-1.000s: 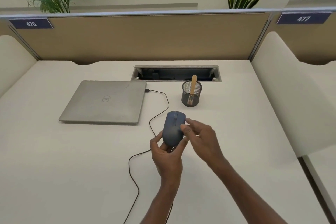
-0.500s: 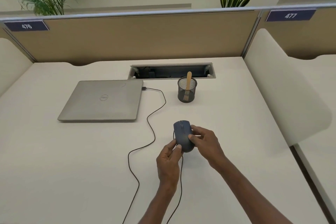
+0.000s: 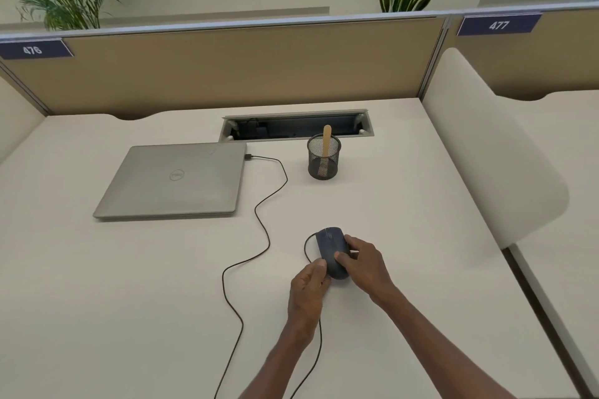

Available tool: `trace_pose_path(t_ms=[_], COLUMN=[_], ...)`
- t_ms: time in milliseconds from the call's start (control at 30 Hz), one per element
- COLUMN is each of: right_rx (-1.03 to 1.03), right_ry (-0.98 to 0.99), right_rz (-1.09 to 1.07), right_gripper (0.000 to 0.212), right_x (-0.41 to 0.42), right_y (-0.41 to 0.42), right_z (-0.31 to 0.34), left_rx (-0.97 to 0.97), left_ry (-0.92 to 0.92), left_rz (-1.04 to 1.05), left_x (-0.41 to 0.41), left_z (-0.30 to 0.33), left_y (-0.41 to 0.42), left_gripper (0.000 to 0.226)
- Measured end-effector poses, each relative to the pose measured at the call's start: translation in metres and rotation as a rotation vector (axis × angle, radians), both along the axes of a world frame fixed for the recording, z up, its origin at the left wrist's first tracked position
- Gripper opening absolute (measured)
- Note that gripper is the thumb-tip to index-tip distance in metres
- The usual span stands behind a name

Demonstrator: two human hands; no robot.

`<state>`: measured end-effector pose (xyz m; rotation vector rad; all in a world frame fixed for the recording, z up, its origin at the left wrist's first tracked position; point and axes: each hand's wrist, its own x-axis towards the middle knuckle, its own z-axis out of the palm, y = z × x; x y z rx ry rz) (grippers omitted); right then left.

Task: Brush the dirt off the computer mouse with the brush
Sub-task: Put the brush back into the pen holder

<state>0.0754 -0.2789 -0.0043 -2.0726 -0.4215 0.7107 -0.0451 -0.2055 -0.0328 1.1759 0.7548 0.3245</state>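
Note:
A dark blue wired computer mouse (image 3: 331,246) lies on the white desk (image 3: 421,236) near the middle. My right hand (image 3: 364,264) grips its right side, thumb over its rear. My left hand (image 3: 309,287) is at its rear left, fingertips touching the mouse; its grip is not clear. The brush (image 3: 326,142) has a wooden handle and stands upright in a black mesh cup (image 3: 323,159) farther back, well beyond both hands.
A closed grey laptop (image 3: 171,181) lies at the left; the mouse cable (image 3: 262,227) runs from it and loops across the desk. A cable tray opening (image 3: 296,126) sits behind the cup. A cream divider (image 3: 486,155) bounds the right side.
The mouse has come down from the air to the desk and shifted right. My right hand has closed round its side, and my left hand has slid back to its rear.

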Motion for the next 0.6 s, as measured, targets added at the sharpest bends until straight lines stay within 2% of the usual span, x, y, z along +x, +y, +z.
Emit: trace_pose_path(t_ms=[100,300,533,600], right_rx=[-0.044,-0.094,-0.106,-0.115], right_ry=[-0.064,-0.147,-0.211,-0.221], right_rz=[0.042,0.121,0.173,0.179], right_gripper=[0.025,0.026,0.035,0.034], right_x=[-0.002,-0.001,-0.007,-0.008], right_y=[0.001,0.006,0.018,0.022], right_z=[-0.004,-0.012,-0.022,-0.026], left_rx=[0.033,0.166,0.19,0.189], left_ry=[0.05,0.273,0.316,0.305], left_rz=[0.004,-0.039,-0.091,-0.084], left_x=[0.002,0.006,0.003,0.001], left_z=[0.001,0.001,-0.004,-0.007], left_y=[0.001,0.013,0.033,0.037], left_gripper=[0.034,0.06,0.08,0.074])
